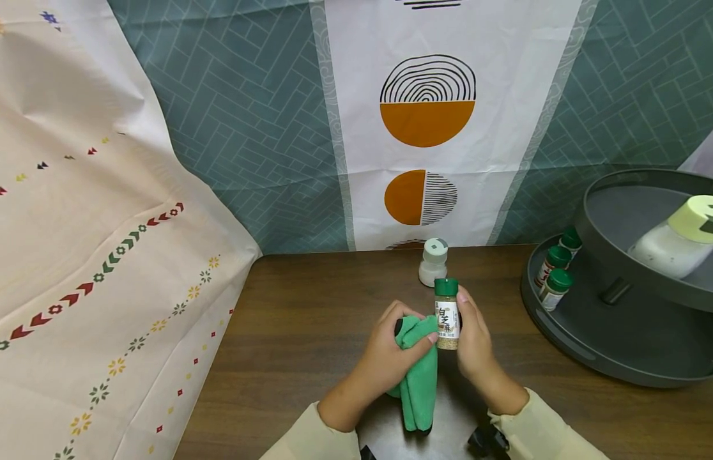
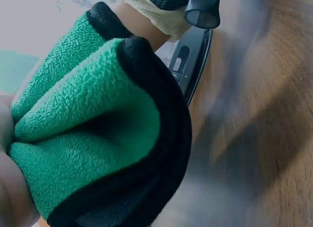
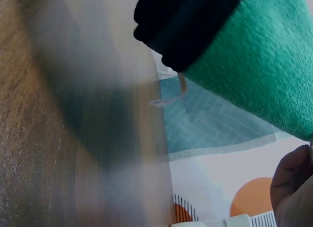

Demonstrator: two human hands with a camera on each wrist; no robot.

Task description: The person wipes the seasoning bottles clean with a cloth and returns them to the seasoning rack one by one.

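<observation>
In the head view my left hand grips a folded green cloth with dark edging, which hangs down below the fingers. My right hand holds a small spice jar upright, with a green cap, a white label and pale grains inside. The cloth and my left thumb are against the jar's left side. The left wrist view shows the cloth's fluffy folds close up. Fingers of the right hand show at the edge of the right wrist view, where the jar is almost wholly hidden.
A white-capped shaker stands behind the jar on the wooden table. At right is a dark two-tier round rack. Several green-capped jars stand on its lower tier, and a white bottle lies tilted on the upper.
</observation>
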